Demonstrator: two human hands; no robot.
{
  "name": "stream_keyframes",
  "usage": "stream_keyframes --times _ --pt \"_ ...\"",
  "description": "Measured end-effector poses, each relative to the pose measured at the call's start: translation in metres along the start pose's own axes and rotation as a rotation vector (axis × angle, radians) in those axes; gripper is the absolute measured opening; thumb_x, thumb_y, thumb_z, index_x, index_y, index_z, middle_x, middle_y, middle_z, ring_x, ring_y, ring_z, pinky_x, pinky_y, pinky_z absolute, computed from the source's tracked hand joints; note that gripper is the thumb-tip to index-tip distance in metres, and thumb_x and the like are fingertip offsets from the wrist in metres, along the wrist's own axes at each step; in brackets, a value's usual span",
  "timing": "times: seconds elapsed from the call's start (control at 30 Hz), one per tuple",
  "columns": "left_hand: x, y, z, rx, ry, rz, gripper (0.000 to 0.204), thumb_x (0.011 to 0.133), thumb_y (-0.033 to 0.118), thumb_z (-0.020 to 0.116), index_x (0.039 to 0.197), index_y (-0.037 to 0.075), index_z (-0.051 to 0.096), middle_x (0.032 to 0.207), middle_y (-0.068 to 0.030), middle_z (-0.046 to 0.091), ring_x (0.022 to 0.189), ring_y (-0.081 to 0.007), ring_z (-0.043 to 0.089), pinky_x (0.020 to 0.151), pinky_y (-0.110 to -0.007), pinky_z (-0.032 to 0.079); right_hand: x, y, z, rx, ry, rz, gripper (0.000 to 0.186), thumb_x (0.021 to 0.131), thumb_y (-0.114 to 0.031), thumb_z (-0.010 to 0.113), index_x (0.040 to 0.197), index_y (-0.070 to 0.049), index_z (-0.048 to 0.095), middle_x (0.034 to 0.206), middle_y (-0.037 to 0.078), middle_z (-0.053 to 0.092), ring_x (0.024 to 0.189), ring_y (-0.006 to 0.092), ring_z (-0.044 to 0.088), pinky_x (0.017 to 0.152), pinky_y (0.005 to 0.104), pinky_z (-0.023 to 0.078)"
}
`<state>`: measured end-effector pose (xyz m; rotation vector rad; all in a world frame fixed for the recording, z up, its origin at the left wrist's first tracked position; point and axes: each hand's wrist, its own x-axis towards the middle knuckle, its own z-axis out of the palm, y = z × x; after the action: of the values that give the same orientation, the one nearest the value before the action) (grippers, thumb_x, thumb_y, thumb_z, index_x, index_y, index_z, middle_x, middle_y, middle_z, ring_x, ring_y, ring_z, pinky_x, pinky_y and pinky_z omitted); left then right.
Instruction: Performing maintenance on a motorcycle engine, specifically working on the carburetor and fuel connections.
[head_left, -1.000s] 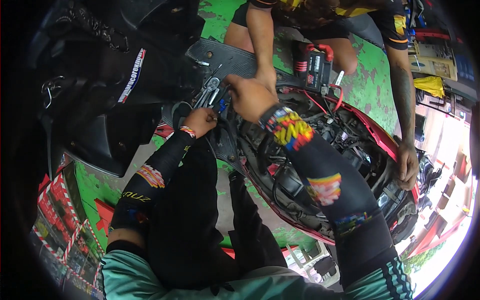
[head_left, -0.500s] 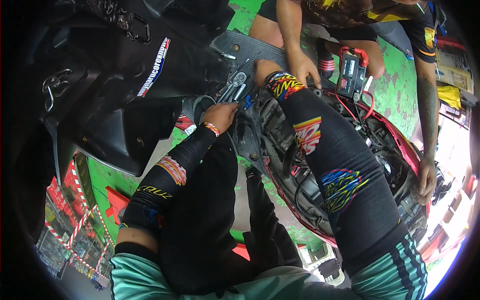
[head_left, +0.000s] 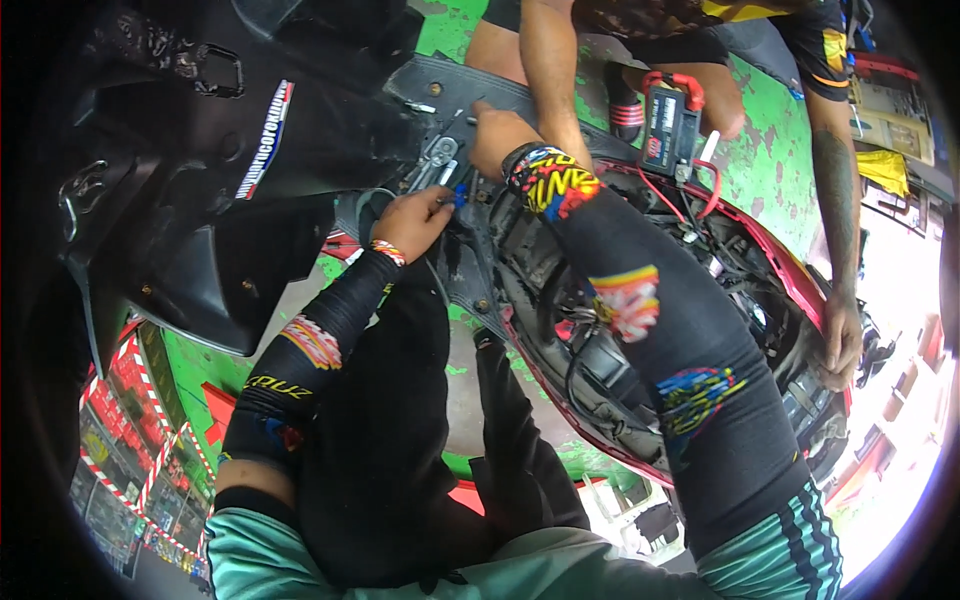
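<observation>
My left hand reaches over the dark footboard of a scooter, its fingertips closed at a small blue piece whose kind I cannot make out. Just past it lie a ratchet wrench and other metal tools. My right hand is a little farther off, fingers curled down at the footboard; what they hold, if anything, is hidden. Right of my hands is the scooter's red-edged body, uncovered, with cables and engine parts showing.
Across from me another person's forearm reaches in behind my right hand; their other hand rests at the body's right end. A wired battery sits on the body's far edge. Large black scooter panels fill the left.
My left hand has moved from beside the tools to the blue piece. My right hand has drawn slightly nearer, its fingers curling more. The whole view has shifted a little.
</observation>
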<state>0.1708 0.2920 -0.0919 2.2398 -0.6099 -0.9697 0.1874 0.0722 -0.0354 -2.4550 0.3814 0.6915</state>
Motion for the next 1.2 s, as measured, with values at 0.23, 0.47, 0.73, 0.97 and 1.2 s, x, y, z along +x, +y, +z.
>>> stream_keyframes --times 0.23,0.47,0.73,0.97,1.2 --pt "-0.006 0.099 -0.029 -0.199 0.082 0.282 0.017 0.092 0.017 0.074 0.100 0.002 0.071 0.080 -0.0104 0.068 0.070 -0.0234 0.067 0.068 -0.038 0.053 -0.167 0.024 -0.104 0.560 0.337 0.003 0.026 0.095 -0.025 0.067 0.099 0.000 0.071 0.081 0.022 0.072 0.078 0.0385 0.072 0.073 0.0425 0.057" --pt "-0.008 0.219 0.013 0.141 -0.256 1.200 0.024 0.078 0.015 0.073 0.101 0.009 0.070 0.107 -0.0062 0.068 0.119 -0.0272 0.058 0.112 -0.051 0.038 -0.286 0.063 -0.051 0.183 0.227 0.469 0.034 0.093 -0.033 0.070 0.091 0.001 0.068 0.075 0.023 0.068 0.079 0.0412 0.072 0.073 0.0484 0.056" --pt "-0.011 0.230 0.058 0.632 -0.168 1.161 0.011 0.080 0.016 0.066 0.080 0.014 0.076 0.093 -0.0018 0.066 0.107 -0.0225 0.061 0.112 -0.060 0.036 -0.282 0.062 0.014 0.507 0.215 0.585 0.051 0.087 -0.032 0.073 0.118 0.005 0.060 0.092 0.027 0.073 0.089 0.0460 0.071 0.082 0.0514 0.056" --pt "-0.005 0.235 0.056 0.681 -0.229 1.165 0.010 0.079 0.017 0.067 0.080 0.015 0.077 0.093 -0.0005 0.066 0.105 -0.0207 0.061 0.109 -0.065 0.037 -0.275 0.066 0.021 1.138 -0.004 0.730 0.034 0.103 -0.028 0.057 0.117 0.003 0.062 0.092 0.012 0.073 0.060 0.0188 0.068 0.047 0.0341 0.052" --pt "-0.002 0.228 0.051 0.625 -0.255 1.202 0.010 0.079 0.018 0.068 0.080 0.015 0.078 0.093 0.0013 0.065 0.104 -0.0185 0.061 0.110 -0.065 0.035 -0.276 0.068 0.034 1.303 0.061 0.699 0.036 0.109 -0.034 0.052 0.115 0.000 0.064 0.087 0.007 0.071 0.049 0.0129 0.057 0.042 0.0285 0.046"
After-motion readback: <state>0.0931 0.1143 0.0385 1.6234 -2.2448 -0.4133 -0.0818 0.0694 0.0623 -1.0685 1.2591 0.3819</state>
